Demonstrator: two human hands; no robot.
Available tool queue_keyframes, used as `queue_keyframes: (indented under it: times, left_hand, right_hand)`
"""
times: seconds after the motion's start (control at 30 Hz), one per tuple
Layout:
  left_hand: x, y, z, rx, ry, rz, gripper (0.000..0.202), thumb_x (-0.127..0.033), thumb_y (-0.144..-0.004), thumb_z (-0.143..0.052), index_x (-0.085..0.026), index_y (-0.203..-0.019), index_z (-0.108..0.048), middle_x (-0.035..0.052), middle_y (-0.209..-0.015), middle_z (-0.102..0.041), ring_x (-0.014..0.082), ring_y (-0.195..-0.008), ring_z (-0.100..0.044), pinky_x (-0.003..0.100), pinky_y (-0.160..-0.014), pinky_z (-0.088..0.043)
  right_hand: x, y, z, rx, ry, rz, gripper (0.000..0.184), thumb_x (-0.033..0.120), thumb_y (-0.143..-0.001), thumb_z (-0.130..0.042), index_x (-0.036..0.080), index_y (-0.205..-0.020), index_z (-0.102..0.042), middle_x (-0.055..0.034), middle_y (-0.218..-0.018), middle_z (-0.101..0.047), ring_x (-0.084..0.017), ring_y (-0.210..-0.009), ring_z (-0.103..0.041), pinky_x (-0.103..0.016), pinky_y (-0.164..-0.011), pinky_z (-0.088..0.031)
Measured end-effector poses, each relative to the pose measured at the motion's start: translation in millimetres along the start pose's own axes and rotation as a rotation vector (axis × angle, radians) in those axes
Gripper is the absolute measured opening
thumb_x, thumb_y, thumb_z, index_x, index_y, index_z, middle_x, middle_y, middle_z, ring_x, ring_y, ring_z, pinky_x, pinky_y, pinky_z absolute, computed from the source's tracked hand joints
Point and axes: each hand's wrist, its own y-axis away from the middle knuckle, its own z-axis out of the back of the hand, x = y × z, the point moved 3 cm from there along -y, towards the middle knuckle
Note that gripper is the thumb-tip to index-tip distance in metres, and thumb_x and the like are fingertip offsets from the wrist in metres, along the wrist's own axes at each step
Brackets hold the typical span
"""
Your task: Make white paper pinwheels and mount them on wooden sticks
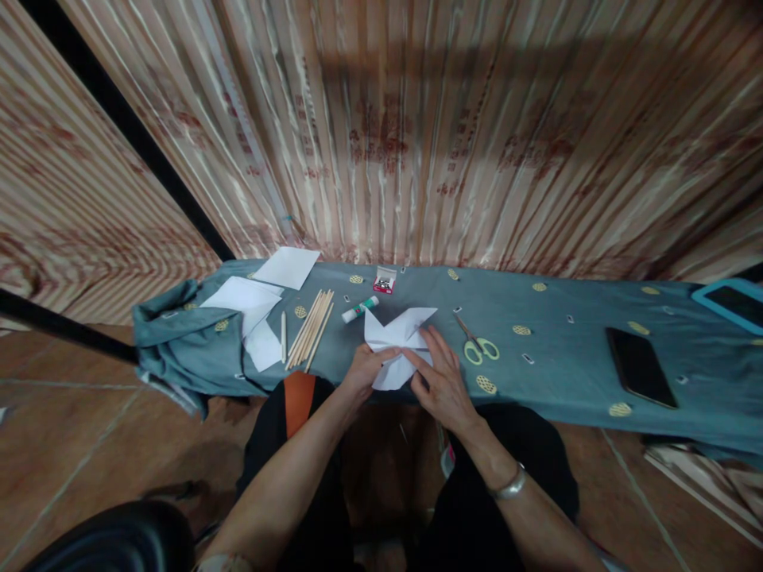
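A folded white paper shape [400, 338] lies at the near edge of a low bench covered in blue-grey cloth [554, 349]. My left hand [365, 367] pinches the paper's left side, thumb on top. My right hand [439, 376] rests on the paper's right part with its fingers stretched out and pressing down. A silver bracelet sits on my right wrist.
On the cloth lie yellow-handled scissors [477, 343], a glue stick [360, 309], a bundle of wooden sticks [310, 329], loose white sheets [250, 306], a small box of pins [385, 280], a black phone [640, 366] and a tablet [732, 302]. Striped curtains hang behind.
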Motion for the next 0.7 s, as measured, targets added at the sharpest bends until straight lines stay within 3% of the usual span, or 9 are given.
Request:
queue_keyframes:
  times: [0.37, 0.5, 0.7]
  left_hand:
    - [-0.4, 2.2, -0.7, -0.006, -0.008, 0.004, 0.043, -0.030, -0.039, -0.092, -0.010, -0.074, -0.075, 0.0063, -0.066, -0.073, 0.0164, -0.054, -0.063, 0.028, -0.057, -0.049]
    - [1.6, 2.9, -1.6, -0.001, -0.019, 0.002, 0.046, -0.030, -0.040, -0.091, -0.010, -0.078, -0.076, 0.0083, -0.074, -0.075, 0.0201, -0.064, -0.067, 0.031, -0.064, -0.051]
    - [1.2, 4.7, -3.3, -0.014, 0.016, -0.008, 0.038, -0.028, -0.039, -0.090, -0.012, -0.071, -0.075, 0.0052, -0.066, -0.073, 0.0178, -0.058, -0.064, 0.030, -0.062, -0.050]
  right_hand:
    - [-2.4, 0.7, 2.1, -0.009, -0.213, -0.137, 0.043, 0.017, -0.083, -0.052, 0.024, -0.124, -0.064, -0.0093, -0.156, -0.031, -0.031, -0.147, -0.020, -0.057, -0.112, -0.029]
    - [-8.3, 0.8, 0.6, -0.044, -0.322, -0.183, 0.038, 0.020, -0.084, -0.052, 0.025, -0.118, -0.068, -0.0074, -0.154, -0.037, -0.029, -0.146, -0.023, -0.052, -0.115, -0.029]
    - [-10.3, -0.5, -0.3, -0.076, -0.412, -0.229, 0.031, 0.027, -0.087, -0.052, 0.025, -0.111, -0.072, -0.0093, -0.149, -0.043, -0.028, -0.145, -0.026, -0.053, -0.114, -0.030]
